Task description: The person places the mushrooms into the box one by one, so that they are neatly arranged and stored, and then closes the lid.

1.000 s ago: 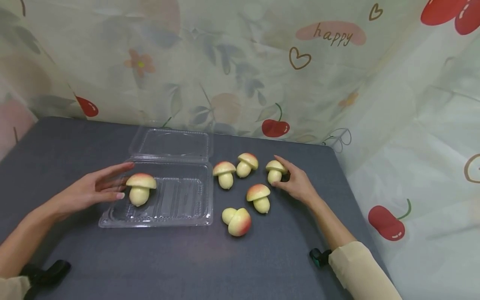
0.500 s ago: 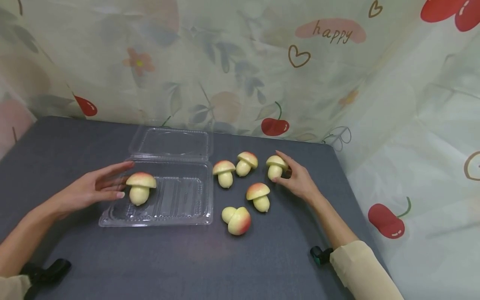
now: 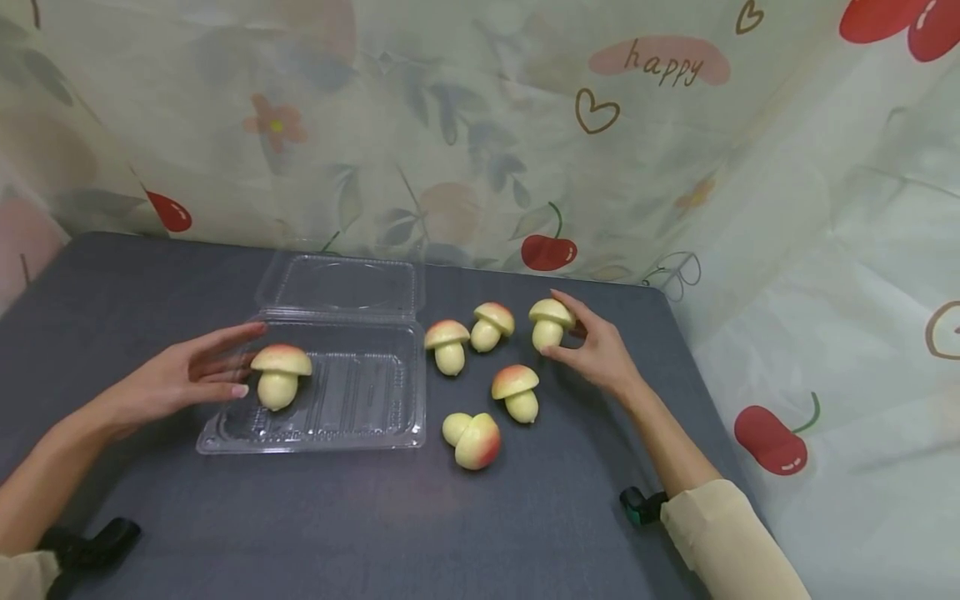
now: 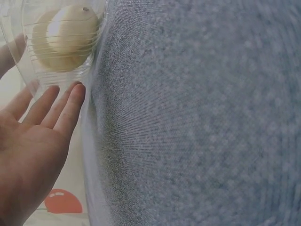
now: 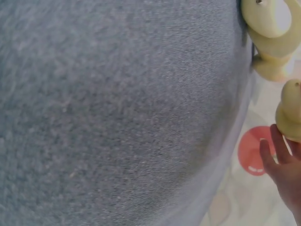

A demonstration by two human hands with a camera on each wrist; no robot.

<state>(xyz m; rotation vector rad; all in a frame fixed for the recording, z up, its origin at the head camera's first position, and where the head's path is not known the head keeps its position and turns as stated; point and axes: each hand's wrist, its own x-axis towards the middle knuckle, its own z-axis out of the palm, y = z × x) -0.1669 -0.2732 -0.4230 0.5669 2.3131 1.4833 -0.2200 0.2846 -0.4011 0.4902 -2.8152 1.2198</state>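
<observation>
With thumb and fingertips, my right hand (image 3: 600,354) pinches a toy mushroom (image 3: 549,321) by its right side, cap up, seemingly just off the table. The right wrist view shows this mushroom (image 5: 290,110) at its edge, above the fingers. My left hand (image 3: 183,375) lies at the left side of a clear plastic clamshell box (image 3: 367,396), fingers fairly straight. Inside the box, near those fingers, another mushroom (image 3: 281,379) stands with a reddish cap. Through the box wall, the left wrist view shows its pale base (image 4: 66,37); whether the fingers touch the box is unclear.
Several more mushrooms, one of them lying over (image 3: 472,442), sit between the box and my right hand. The box lid (image 3: 345,283) is folded back toward the patterned curtain (image 3: 450,125). Dark grey cloth covers the table (image 3: 337,525).
My right hand has moved slightly away from me, toward the table's back edge, bringing the pinched mushroom along. My left hand and the other mushrooms keep their places.
</observation>
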